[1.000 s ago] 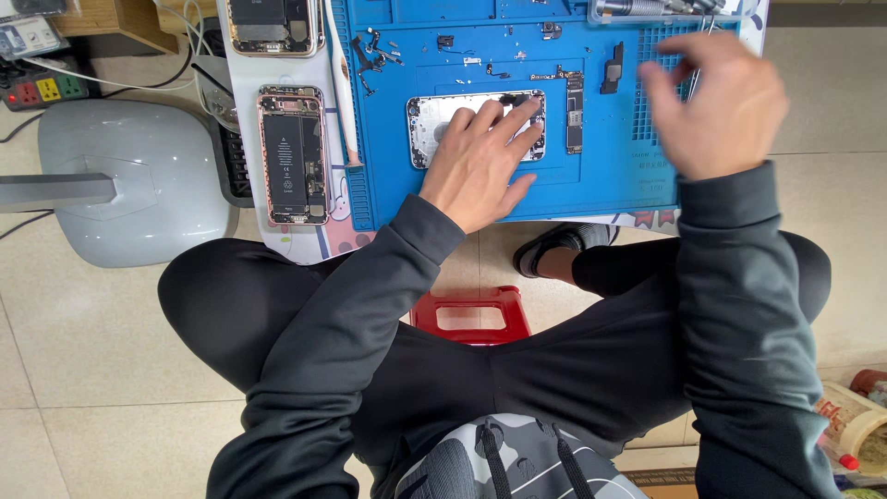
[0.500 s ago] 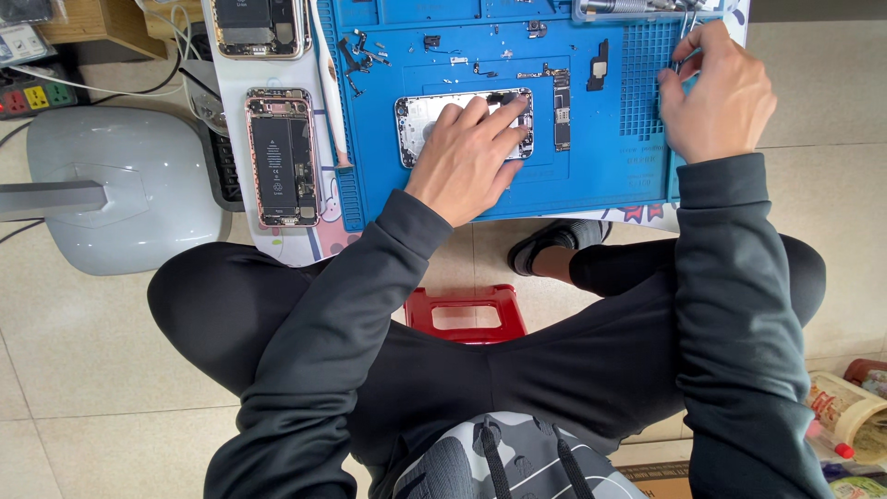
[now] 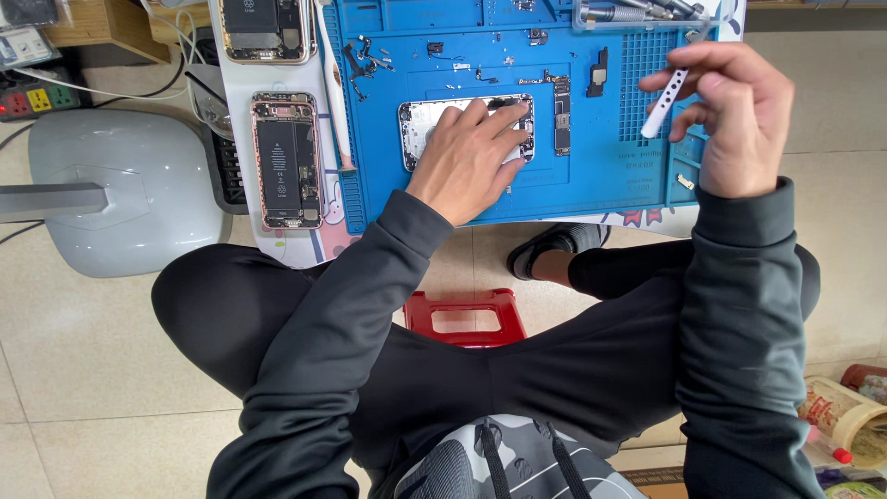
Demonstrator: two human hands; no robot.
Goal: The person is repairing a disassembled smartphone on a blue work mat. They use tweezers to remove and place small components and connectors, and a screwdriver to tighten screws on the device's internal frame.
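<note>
The left hand [image 3: 467, 157] lies flat, palm down, on an opened silver phone housing [image 3: 420, 129] that rests in the middle of a blue work mat [image 3: 591, 176]. Its fingers are spread and pressed onto the housing's right half; nothing is pinched or lifted, so this grip is open and simply bearing down on the shell.

The right hand [image 3: 735, 115] is raised above the right part of the mat, well apart from the housing. Its fingers are curled around a slim white tool [image 3: 667, 100], a flat stick with small holes along it, which tilts from upper right to lower left. This grip is closed on the tool, thumb and fingertips holding its upper end.

Just right of the housing a narrow dark circuit board [image 3: 561, 113] lies on the mat, and further right a small black part [image 3: 600, 72]. Loose small screws and brackets [image 3: 365, 60] are scattered at the mat's far left corner. A clear tray with metal screwdriver handles [image 3: 637, 11] sits at the far edge.

Left of the mat, on the white bench [image 3: 333, 242], a rose-coloured phone [image 3: 286, 159] lies open with its battery showing; a second open phone [image 3: 261, 28] lies beyond it. A white spudger-like stick [image 3: 333, 102] runs along the mat's left edge. Further left stands a grey lamp base [image 3: 120, 199], with a power strip [image 3: 37, 100] at the far left.

Near the person, a red stool [image 3: 462, 319] shows between dark-clad legs, over a tiled floor [image 3: 83, 370].
</note>
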